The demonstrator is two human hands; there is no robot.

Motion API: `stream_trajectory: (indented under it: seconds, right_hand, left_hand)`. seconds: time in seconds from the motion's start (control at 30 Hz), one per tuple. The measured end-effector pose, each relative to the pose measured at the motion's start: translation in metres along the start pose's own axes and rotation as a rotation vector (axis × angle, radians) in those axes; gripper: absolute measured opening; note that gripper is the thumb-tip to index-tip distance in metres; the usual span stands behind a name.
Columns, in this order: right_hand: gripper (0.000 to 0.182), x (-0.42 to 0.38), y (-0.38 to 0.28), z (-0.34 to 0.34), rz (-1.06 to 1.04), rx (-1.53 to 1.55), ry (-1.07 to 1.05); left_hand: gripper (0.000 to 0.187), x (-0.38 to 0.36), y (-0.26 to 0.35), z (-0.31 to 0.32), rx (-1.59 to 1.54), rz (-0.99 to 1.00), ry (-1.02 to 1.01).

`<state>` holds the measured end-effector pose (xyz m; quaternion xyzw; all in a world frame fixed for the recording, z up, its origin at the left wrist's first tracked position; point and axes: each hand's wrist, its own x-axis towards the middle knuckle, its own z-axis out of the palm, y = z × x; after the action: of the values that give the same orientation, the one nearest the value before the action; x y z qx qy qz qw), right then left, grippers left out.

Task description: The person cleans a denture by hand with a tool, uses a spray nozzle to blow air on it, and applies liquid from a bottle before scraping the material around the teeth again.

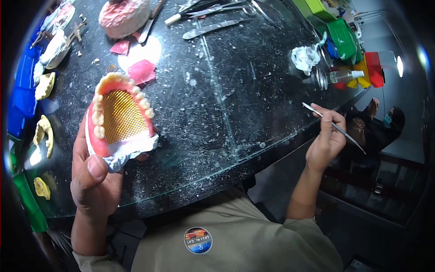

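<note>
My left hand (97,186) is closed around an upper denture model (118,115), held up above the dark table. Cream teeth run along pink wax, a gold mesh plate covers the palate, and white plaster shows at the lower edge. The thumb presses on the plaster near the pink wax; most of the fingers are hidden behind the model. Over the table's right edge, my right hand (327,138) pinches a thin metal carving tool (337,127) between thumb and fingers. The tool slants down to the right, apart from the model.
Pink wax sheets (141,72), a knife (149,27), scissors (217,9) and a metal spatula (213,28) lie at the back. Plaster pieces (44,133) line the left. Crumpled white tissue (305,60), a clear bottle (346,76) and coloured bins (342,38) stand right. Another person (385,122) is beyond.
</note>
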<state>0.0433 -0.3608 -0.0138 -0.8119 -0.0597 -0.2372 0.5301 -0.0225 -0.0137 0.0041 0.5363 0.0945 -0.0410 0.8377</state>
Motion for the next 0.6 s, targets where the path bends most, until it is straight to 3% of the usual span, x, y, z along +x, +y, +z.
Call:
stream_trajectory:
  seconds: [0.13, 0.23, 0.6]
  right_hand:
    - [0.008, -0.011, 0.011, 0.006, -0.022, 0.057, -0.043]
    - [0.008, -0.012, 0.013, 0.013, -0.071, 0.072, -0.042]
    - [0.010, -0.013, 0.017, 0.011, -0.078, 0.051, -0.021]
  left_hand:
    - [0.084, -0.001, 0.000, 0.000, -0.033, 0.002, -0.004]
    - [0.100, 0.001, 0.005, 0.011, 0.107, -0.063, 0.179]
    - [0.099, 0.001, 0.006, 0.011, 0.093, -0.055, 0.175]
